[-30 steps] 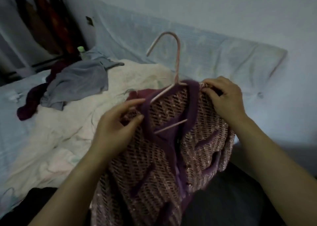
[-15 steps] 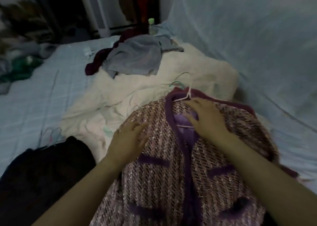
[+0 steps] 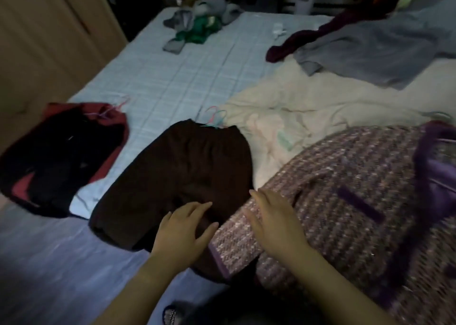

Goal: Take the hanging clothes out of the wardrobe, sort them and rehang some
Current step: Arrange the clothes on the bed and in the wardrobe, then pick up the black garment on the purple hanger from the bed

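The tweed jacket was seen spread on the bed at the right, its sleeve under the right hand, which was laid flat, fingers straight; the left hand, likewise flat and gripping nothing, was rested on a dark brown garment just beside the jacket; a cream blanket, a grey garment and a red-and-black garment were spread over the pale blue sheet; a beige panel was seen at the left

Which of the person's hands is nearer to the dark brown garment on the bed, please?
The left. The left hand lies over the lower edge of the dark brown garment, fingers straight; the right hand is beside it, over the sleeve of the purple tweed jacket.
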